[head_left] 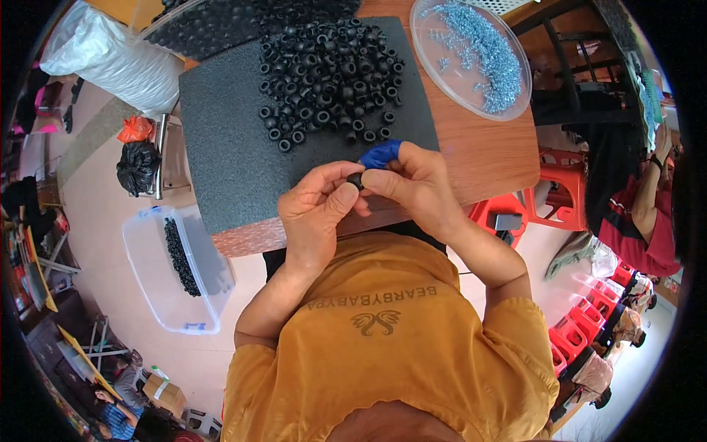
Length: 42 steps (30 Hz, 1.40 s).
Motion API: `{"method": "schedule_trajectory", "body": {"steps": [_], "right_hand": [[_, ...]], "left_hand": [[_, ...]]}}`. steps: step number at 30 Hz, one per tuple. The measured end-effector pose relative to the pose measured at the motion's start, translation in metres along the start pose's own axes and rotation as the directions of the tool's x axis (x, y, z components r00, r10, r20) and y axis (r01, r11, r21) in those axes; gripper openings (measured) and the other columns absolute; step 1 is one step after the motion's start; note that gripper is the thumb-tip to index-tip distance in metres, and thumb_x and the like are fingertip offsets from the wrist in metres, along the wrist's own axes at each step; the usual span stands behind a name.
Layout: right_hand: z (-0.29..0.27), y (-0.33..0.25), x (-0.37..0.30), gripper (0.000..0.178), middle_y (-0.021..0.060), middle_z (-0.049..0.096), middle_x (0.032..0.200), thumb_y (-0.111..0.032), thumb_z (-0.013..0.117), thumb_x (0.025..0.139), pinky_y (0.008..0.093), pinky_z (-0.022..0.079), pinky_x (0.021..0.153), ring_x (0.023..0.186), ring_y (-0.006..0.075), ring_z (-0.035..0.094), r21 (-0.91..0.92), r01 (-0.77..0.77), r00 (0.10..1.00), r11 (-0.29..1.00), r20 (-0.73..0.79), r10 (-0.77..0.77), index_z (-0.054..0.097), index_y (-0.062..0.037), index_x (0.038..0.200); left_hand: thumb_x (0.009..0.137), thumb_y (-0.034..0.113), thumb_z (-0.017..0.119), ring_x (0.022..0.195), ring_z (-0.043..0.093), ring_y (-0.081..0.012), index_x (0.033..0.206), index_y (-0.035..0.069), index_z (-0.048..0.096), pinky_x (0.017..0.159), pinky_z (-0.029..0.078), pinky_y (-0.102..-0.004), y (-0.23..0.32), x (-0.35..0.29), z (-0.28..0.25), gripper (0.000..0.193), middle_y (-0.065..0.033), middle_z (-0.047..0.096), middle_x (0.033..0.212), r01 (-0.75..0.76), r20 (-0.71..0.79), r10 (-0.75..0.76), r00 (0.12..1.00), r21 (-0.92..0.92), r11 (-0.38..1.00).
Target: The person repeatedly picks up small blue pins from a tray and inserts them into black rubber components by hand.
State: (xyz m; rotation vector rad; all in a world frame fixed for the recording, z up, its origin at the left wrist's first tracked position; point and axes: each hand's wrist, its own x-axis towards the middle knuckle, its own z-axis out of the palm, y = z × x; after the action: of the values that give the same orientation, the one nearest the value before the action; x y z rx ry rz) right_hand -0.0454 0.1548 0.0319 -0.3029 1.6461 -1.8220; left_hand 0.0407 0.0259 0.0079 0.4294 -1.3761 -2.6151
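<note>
Workshop interior, with small parts in bulk at a shared floor of hand work.
A wooden worktable (490,147) bears a dark mat (221,140) heaped with many like black hollow parts (331,81); beside the mat, a round clear tray (451,85) contains tiny blue pieces (486,55). Bulk containers include a clear bin (155,291) on the pale floor (103,236) and a bulging white sack (129,70). Red plastic stools (579,184) and several other people (659,232) surround the table.

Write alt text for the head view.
The left hand and right hand pinch a small black piece by the near edge of a dark mat. A heap of black pieces lies on the mat; right of it a round clear tray holds blue bits.
</note>
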Motion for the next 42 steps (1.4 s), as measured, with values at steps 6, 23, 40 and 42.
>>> {"method": "schedule_trajectory", "body": {"steps": [6,23,40,42], "right_hand": [[0.002,0.001,-0.002,0.017,0.0045,0.061,0.067,-0.012,0.062,0.084,0.0224,0.044,0.055,0.062,0.0073,0.055,-0.093,0.026,1.000,0.995,-0.006,-0.027,0.058,0.0032,0.078],[-0.051,0.012,0.046,0.020,0.0090,0.059,0.077,-0.001,0.069,0.072,0.0280,0.046,0.059,0.065,0.0163,0.058,-0.856,0.238,0.728,0.459,-0.156,-0.667,0.059,0.0027,0.089],[-0.049,0.005,0.038,0.026,0.0114,0.056,0.076,0.003,0.068,0.066,0.0378,0.043,0.061,0.073,0.0310,0.054,-0.870,0.366,0.726,0.331,0.044,-0.687,0.055,-0.0008,0.089],[-0.039,-0.009,0.026,0.026,0.0127,0.055,0.077,0.004,0.067,0.064,0.0394,0.042,0.060,0.073,0.0327,0.052,-0.858,0.415,0.717,0.302,0.104,-0.689,0.055,0.0006,0.087]], "left_hand": [[0.088,0.008,0.059,0.071,0.057,-0.0101,0.106,-0.004,0.056,0.066,0.048,-0.0217,-0.002,0.001,0.003,0.023,-0.0065,0.061,0.086,-0.089,0.013,0.088,0.996,0.091,0.992],[0.085,0.006,0.060,0.061,0.057,-0.0142,0.099,-0.005,0.057,0.059,0.050,-0.0269,-0.004,0.011,-0.006,0.018,-0.0130,0.063,0.081,-0.006,-0.027,0.004,1.000,-0.084,0.996],[0.085,0.005,0.059,0.062,0.057,-0.0142,0.100,-0.005,0.056,0.059,0.048,-0.0249,-0.006,0.014,-0.005,0.018,-0.0133,0.063,0.082,0.005,-0.047,-0.007,0.999,-0.033,0.999],[0.086,0.005,0.058,0.065,0.057,-0.0122,0.102,-0.004,0.056,0.061,0.048,-0.0230,-0.003,0.016,0.002,0.018,-0.0117,0.063,0.085,0.005,-0.068,-0.004,0.998,0.015,1.000]]}}
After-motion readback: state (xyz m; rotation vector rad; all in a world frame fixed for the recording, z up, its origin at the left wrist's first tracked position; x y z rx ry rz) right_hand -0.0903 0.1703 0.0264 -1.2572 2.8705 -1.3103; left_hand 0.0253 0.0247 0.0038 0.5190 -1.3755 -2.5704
